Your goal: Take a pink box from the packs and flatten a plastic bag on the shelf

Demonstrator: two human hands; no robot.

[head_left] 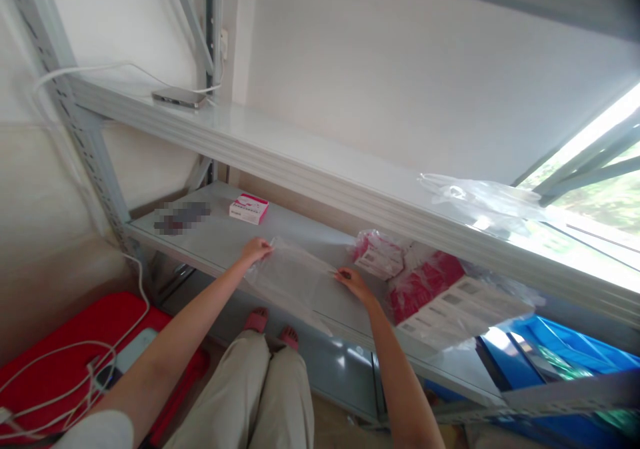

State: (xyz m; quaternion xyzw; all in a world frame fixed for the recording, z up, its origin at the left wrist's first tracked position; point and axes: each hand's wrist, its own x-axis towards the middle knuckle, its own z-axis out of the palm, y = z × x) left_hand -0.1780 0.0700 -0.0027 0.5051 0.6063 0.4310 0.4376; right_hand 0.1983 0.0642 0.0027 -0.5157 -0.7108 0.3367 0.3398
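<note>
A clear plastic bag [290, 279] lies flat on the grey metal shelf [215, 235] in front of me. My left hand [256, 249] pinches its upper left corner. My right hand [350, 281] grips its right edge, fingers closed on the film. The bag is stretched between both hands and looks empty. A small pink-and-white box [249, 208] rests on the shelf beyond my left hand.
Plastic-wrapped bundles of pink-and-white boxes [430, 289] lie just right of my right hand. The upper shelf [300, 155] carries crumpled plastic bags [475, 199] and a flat grey device [179, 97]. A red case with white cables [65, 362] lies lower left, a blue bin [560, 349] lower right.
</note>
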